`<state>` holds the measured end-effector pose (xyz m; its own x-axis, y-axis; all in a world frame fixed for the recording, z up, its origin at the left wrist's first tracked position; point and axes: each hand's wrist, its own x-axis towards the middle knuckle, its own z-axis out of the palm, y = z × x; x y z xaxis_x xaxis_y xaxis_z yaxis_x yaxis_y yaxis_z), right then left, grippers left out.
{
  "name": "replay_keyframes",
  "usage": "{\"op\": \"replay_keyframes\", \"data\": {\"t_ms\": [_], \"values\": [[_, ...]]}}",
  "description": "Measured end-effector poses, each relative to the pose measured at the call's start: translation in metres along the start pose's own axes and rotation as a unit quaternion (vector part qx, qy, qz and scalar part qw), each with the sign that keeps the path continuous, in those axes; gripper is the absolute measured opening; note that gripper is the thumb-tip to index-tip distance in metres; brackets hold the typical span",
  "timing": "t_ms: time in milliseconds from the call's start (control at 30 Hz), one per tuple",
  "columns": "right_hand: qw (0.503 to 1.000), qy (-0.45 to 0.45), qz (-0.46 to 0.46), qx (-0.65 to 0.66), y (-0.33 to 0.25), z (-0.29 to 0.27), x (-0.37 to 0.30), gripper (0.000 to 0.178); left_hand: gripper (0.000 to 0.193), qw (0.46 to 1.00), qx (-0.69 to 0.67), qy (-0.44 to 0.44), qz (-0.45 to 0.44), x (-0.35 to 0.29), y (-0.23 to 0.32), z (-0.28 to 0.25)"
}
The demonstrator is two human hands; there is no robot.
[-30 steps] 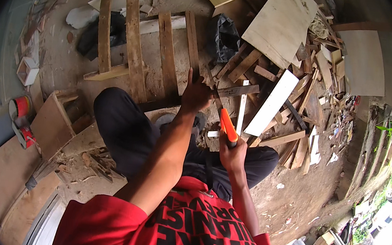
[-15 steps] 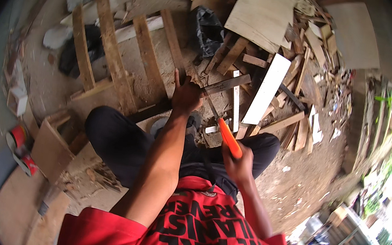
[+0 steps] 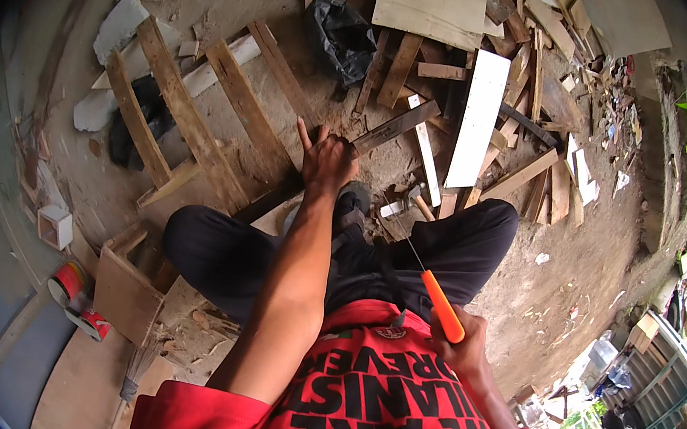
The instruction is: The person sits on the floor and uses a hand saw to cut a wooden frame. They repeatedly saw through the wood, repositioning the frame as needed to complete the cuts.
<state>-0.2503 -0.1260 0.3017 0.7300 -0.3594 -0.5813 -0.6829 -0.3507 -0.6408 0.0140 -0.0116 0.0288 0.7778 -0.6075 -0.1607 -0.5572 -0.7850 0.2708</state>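
My left hand grips a dark wooden plank over the ground, with one finger sticking out. The plank's end reaches to the right past my hand, and a slatted wooden frame lies to the left. By my right thigh, my right hand is closed around the orange handle of a handsaw. Its thin blade points up and left, apart from the plank. A hammer appears to lie on the ground just beyond my right leg.
A black plastic bag and a light board lie beyond the plank. Wood offcuts and a white board are heaped at the right. A wooden box and red tins stand left of my knee.
My right hand has drawn the handsaw back toward my body and to the right, and its blade has left the plank. My left hand stays on the plank. The whole view has shifted slightly.
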Motion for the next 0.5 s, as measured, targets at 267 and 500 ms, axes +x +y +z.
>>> {"op": "replay_keyframes", "data": {"t_ms": [267,500], "values": [[0.992,0.043,-0.120,0.009,-0.007,0.066,0.169,0.018,0.021,0.993,0.057,0.089,0.055,0.007,-0.005,0.015],[0.996,0.012,-0.046,0.073,0.027,0.023,0.024,0.018,0.018,0.996,0.052,0.071,0.033,-0.006,0.000,0.003]]}}
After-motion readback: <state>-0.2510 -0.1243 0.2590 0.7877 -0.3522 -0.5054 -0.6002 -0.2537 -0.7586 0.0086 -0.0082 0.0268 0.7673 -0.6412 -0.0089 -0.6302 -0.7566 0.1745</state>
